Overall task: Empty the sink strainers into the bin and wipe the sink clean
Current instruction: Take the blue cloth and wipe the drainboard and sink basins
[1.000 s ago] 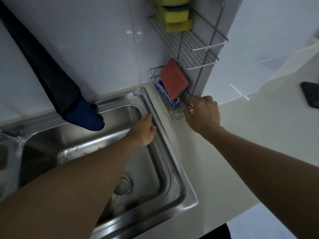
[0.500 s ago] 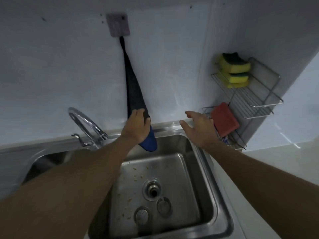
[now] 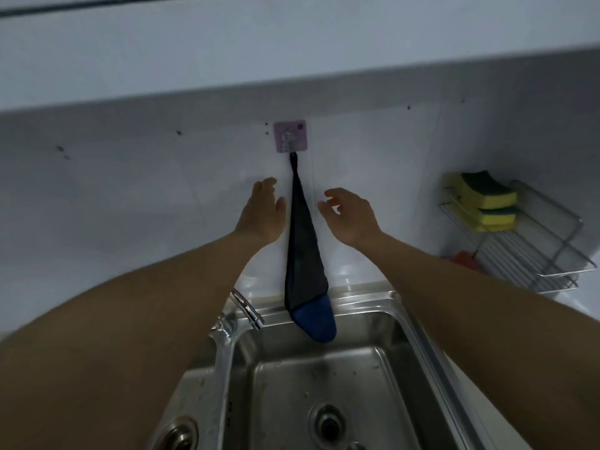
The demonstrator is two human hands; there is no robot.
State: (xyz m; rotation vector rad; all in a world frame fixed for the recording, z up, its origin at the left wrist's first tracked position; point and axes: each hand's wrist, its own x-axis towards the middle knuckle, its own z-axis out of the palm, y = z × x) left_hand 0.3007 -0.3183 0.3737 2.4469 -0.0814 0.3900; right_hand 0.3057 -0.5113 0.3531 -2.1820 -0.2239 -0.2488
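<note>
A dark cloth with a blue tip (image 3: 303,261) hangs from a pink wall hook (image 3: 290,136) above the steel sink (image 3: 418,336). My left hand (image 3: 262,212) is raised just left of the cloth, fingers straight, close to or touching its edge. To the right of the cloth, a small gap away, my right hand (image 3: 349,213) is open with curled fingers. Neither hand holds anything. The right basin shows an open drain hole (image 3: 328,424) and food specks on its floor. A second drain (image 3: 180,433) lies in the left basin.
A chrome tap (image 3: 246,308) stands between the basins under my left forearm. A wire rack (image 3: 532,248) on the right wall carries yellow-green sponges (image 3: 483,203) and a red pad (image 3: 466,259). A white ledge runs across above the wall.
The view tilted up from the sink to the wall. My left hand let go of the cloth's blue tip and rose beside its upper part; my right hand rose from the sink rim to the cloth.
</note>
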